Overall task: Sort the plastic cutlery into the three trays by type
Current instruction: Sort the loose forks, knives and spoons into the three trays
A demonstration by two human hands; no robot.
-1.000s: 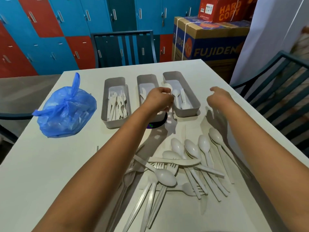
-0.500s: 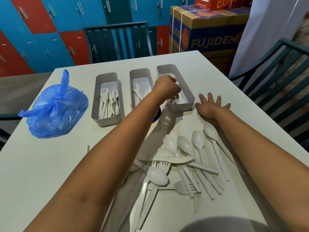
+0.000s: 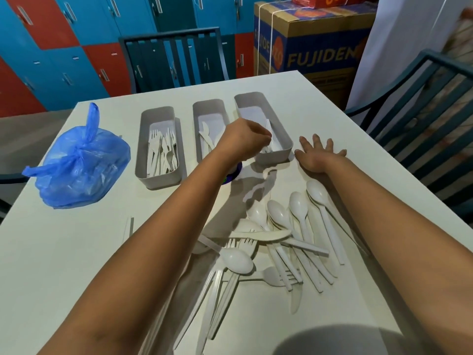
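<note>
Three grey trays stand side by side at the far middle of the white table. The left tray holds forks, the middle tray holds knives, and the right tray holds spoons. My left hand hovers over the near end of the right tray. Its fingers are pinched on a white piece of cutlery, most of it hidden by the fingers. My right hand lies flat on the table just right of that tray, fingers spread and holding nothing. A mixed pile of white spoons, forks and knives lies between my forearms.
A tied blue plastic bag sits on the table's left side. A dark blue round object shows under my left wrist. Dark chairs stand at the far edge and the right edge. A cardboard box is behind the table.
My left hand moved from the middle tray to the right tray's near end. My right hand dropped from the air and now lies flat beside that tray, fingers spread.
</note>
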